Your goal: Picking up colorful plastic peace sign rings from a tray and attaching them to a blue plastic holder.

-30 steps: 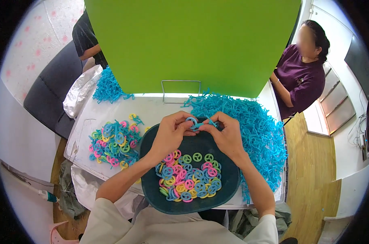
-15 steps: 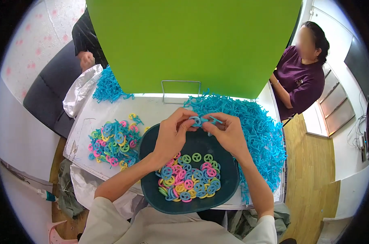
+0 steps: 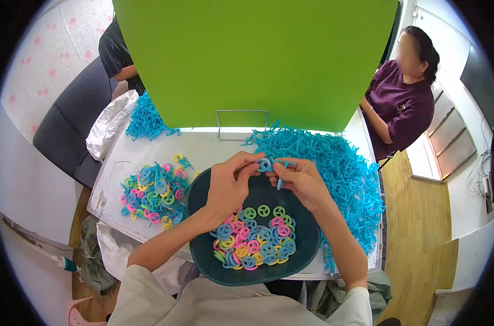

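Note:
Over the far part of a dark basin, my two hands meet fingertip to fingertip. My left hand pinches a small light-blue spoked plastic ring. Beside it, my right hand holds a blue branched plastic stick between thumb and fingers, up against the ring. The fingers hide whether the two pieces are joined. Below my hands, many spoked rings in blue, pink, yellow and green lie in the basin.
A heap of blue branched sticks covers the table's right side. On the left lies a pile of sticks with coloured rings. A green panel stands behind a wire stand. One person sits at right, another at far left.
My hands have shifted slightly, still together, and the right hand has turned so the stick in it shows more. At far left, the other person's arm has moved.

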### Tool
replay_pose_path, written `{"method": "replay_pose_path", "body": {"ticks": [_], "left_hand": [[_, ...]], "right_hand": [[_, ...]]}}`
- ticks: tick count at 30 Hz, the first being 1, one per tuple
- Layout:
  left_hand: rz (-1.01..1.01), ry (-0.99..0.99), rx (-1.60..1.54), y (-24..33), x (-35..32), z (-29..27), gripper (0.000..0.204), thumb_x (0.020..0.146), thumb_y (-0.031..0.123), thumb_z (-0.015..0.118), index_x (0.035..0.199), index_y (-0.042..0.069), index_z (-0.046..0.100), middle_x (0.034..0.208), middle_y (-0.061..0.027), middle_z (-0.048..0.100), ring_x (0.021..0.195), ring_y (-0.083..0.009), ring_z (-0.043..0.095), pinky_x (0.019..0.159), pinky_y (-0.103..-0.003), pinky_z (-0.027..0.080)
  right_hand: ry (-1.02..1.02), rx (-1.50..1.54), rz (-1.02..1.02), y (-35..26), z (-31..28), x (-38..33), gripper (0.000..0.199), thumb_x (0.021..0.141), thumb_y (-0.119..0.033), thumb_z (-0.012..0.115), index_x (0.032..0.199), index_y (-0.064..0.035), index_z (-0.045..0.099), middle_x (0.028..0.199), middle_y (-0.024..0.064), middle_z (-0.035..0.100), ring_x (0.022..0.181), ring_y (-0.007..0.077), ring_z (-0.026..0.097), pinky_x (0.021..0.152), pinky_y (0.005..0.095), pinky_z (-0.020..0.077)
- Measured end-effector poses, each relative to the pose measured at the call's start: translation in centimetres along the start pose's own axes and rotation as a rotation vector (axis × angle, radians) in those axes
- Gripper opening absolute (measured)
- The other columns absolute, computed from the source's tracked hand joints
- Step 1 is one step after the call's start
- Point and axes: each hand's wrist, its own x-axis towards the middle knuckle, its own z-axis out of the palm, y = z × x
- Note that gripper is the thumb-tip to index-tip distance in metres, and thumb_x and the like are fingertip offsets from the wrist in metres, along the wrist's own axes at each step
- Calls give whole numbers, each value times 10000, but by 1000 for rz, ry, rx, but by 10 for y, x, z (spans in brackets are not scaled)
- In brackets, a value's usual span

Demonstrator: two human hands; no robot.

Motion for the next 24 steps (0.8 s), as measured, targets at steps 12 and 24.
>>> {"method": "replay_pose_path", "body": {"ticks": [12,24], "left_hand": [[-50,0,-140,0,1,-2,188,937,4,522,1104,-34,599,1036,-85,643,907,-124,616,834,-270,534],[68,156,450,21,4,-107,176,934,118,542,1055,50,650,854,-16,632,641,-61,485,579,-219,405]], "right_hand": [[303,-502,-428,0,16,-8,214,850,-88,683,998,65,655,800,85,692,731,104,647,643,235,508],[260,-587,-515,-40,-50,-3,248,900,-115,601,1123,-13,639,955,101,699,842,152,650,761,283,507]]}}
